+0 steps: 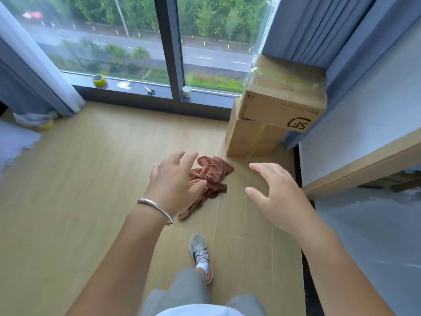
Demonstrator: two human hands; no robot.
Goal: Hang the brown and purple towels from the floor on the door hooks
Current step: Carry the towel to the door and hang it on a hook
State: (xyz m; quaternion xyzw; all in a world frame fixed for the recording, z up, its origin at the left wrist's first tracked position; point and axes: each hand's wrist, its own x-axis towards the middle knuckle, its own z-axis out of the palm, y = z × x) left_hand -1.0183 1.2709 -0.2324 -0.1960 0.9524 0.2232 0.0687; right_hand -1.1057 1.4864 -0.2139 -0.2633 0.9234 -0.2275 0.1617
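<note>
This looks like a room in a home, high above a street. It has a wood floor (91,179), a big window (136,42) with blue curtains (319,30), and stacked cardboard boxes (280,106). Tape (99,80), scissors (149,90) and a cup (186,91) sit on the window ledge (127,87).

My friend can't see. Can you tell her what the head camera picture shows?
Two open, empty hands, left hand and right hand, reach down toward a crumpled brown towel on the wooden floor. Stacked cardboard boxes stand beyond it, beside a big window.
</note>
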